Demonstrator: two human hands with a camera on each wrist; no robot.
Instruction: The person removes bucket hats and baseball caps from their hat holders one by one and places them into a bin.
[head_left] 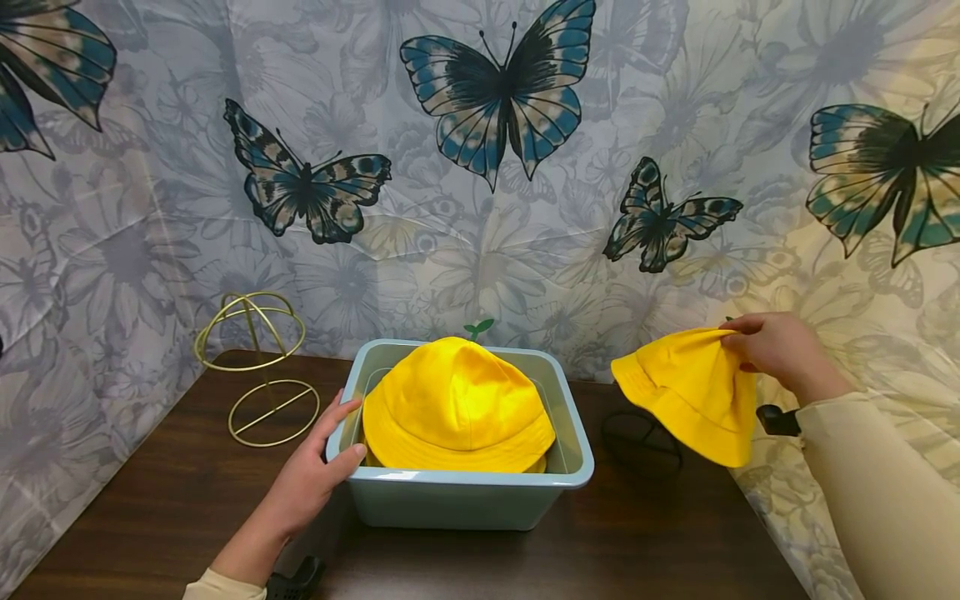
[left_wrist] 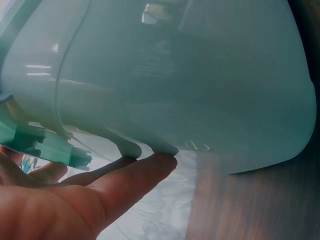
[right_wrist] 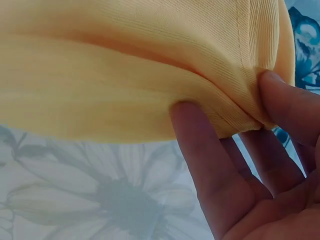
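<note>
A dark wooden table (head_left: 172, 500) stands against a butterfly-print curtain (head_left: 480, 167), with a gold wire stand (head_left: 258, 367) at far left. The right hand (head_left: 780, 350) pinches a bright yellow bucket hat (head_left: 693, 400) by its crown, held up right of the pale blue bin (head_left: 465, 500). The left hand (head_left: 311, 479) rests straight fingers on the bin's left rim. Another yellow hat (head_left: 457, 408) fills the bin, and a black stand (head_left: 641, 446) sits half hidden behind the lifted hat

A dark wooden table (head_left: 172, 500) carries a pale blue bin (head_left: 465, 498), a gold wire stand (head_left: 258, 367) and a black wire stand (head_left: 641, 446).
</note>
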